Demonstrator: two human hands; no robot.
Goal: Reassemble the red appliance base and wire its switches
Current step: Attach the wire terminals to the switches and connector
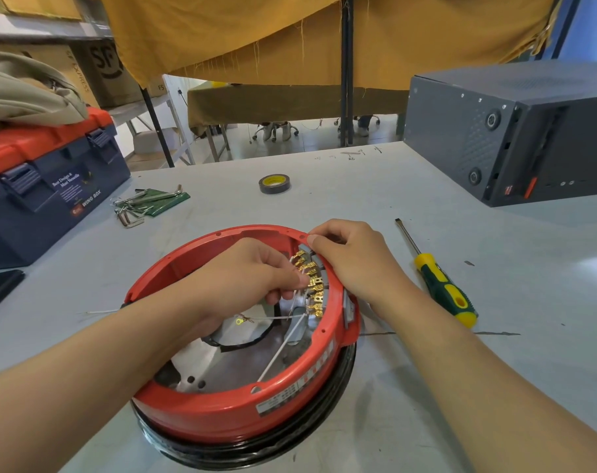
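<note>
The round red appliance base (222, 409) lies open side up on the grey table, on a black ring. A row of brass switch terminals (311, 288) lines its inner right wall. My left hand (242, 281) reaches inside the base and pinches a thin white wire at the terminals. Over the far right rim, my right hand (351, 264) curls, fingers gripping the rim and the switch block there. More white wires (281, 349) cross the metal floor of the base, one ending in a yellow ring lug (238, 321).
A yellow-and-green screwdriver (440, 285) lies right of the base. A roll of black tape (274, 184) and a set of hex keys (143, 203) lie farther back. A blue-and-red toolbox (47, 186) stands at the left, a dark grey case (515, 131) at the back right.
</note>
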